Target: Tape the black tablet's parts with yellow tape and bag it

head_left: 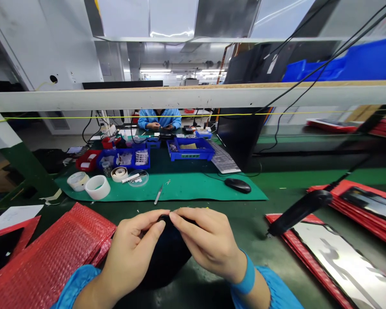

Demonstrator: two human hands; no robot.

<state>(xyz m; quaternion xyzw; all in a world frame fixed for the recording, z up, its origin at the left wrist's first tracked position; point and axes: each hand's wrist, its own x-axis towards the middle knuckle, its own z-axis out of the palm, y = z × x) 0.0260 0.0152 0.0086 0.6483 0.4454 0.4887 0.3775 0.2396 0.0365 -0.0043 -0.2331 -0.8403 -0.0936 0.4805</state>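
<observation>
Top edge of dark piece (167, 262) was pinched by narrowed fingers of left hand (133, 242) and right hand (214, 240); its body hung below the fingertips. Work was judged unfinished; completed portion could not be told.

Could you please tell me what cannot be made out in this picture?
Head view, black item: the gripped part, hidden by the left hand and right hand.
Head view, co-worker: head, hidden by the white beam.
Head view, tiny pieces beside the tweezers: too small to identify.
Head view, silvery panel: near end, cut off by the picture's edge.
</observation>
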